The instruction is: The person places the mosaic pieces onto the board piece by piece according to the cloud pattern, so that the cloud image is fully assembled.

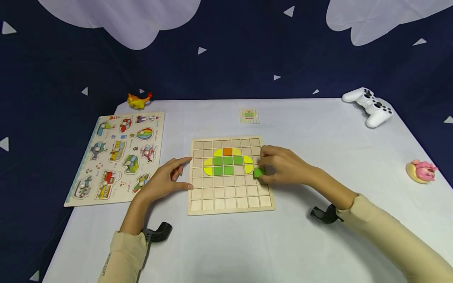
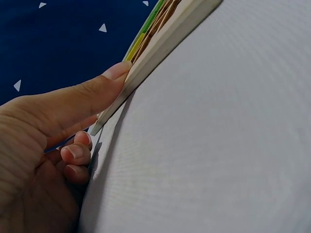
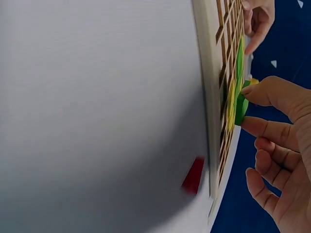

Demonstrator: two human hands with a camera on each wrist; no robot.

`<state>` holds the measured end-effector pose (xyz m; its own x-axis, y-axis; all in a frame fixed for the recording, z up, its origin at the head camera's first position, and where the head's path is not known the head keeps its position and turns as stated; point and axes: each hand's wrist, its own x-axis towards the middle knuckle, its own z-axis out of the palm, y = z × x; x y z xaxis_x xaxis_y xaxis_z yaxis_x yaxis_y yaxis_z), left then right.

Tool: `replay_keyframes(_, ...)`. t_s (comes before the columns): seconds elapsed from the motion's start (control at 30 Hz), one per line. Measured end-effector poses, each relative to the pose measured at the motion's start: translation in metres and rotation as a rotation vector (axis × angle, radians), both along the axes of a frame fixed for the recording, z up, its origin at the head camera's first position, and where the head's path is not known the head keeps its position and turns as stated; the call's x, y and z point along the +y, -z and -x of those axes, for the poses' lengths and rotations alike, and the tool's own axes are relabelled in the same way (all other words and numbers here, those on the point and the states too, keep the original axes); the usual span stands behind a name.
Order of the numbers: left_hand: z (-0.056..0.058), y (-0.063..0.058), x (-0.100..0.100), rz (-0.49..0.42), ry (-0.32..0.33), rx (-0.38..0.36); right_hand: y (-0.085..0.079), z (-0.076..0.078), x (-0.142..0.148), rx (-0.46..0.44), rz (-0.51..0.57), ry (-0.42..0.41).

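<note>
A wooden grid board lies mid-table, with green, yellow and orange tiles set in its upper cells. Thumb and forefinger of my right hand pinch a green square tile over the board's right side. In the right wrist view that green tile is tilted between thumb and forefinger, the other fingers loosely bent. My left hand touches the board's left edge with an outstretched forefinger and thumb. Its thumb rests along the rim in the left wrist view.
A small pattern card lies behind the board. To the left is a picture puzzle of vehicles, with a yellow toy figure behind it. A white game controller and a pink toy sit right. A red piece lies beside the board.
</note>
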<state>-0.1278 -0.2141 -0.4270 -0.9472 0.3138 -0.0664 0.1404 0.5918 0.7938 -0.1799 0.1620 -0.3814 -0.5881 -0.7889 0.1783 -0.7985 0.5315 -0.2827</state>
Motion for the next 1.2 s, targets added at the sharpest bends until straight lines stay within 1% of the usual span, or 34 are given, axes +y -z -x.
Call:
replay_keyframes(0.27, 0.0, 0.0, 0.002, -0.003, -0.002, 0.003, 0.001, 0.007, -0.033, 0.036, -0.018, -0.063)
replay_keyframes(0.43, -0.001, 0.0, 0.004, -0.007, -0.005, 0.0, 0.004, 0.009, -0.046, 0.059, -0.066, -0.078)
replay_keyframes(0.57, -0.001, -0.001, 0.004, 0.0, -0.002, 0.005, 0.004, 0.008, -0.049, 0.053, -0.094, -0.062)
replay_keyframes(0.7, -0.001, -0.002, 0.004, 0.012, -0.005, 0.014, 0.002, 0.005, -0.049, 0.027, -0.087, -0.028)
replay_keyframes(0.83, 0.0, -0.002, 0.004, 0.007, 0.001, 0.016, 0.002, 0.003, -0.049, 0.027, -0.071, 0.008)
replay_keyframes(0.93, 0.001, -0.002, 0.004, 0.004, 0.003, 0.019, 0.002, 0.001, -0.049, -0.005, -0.042, 0.041)
replay_keyframes(1.03, 0.001, -0.003, 0.004, 0.002, 0.004, 0.014, 0.003, 0.001, -0.049, -0.067, -0.026, 0.07)
replay_keyframes(1.2, -0.001, -0.003, 0.002, 0.007, -0.002, -0.006, 0.004, 0.002, -0.046, -0.145, -0.013, 0.079)
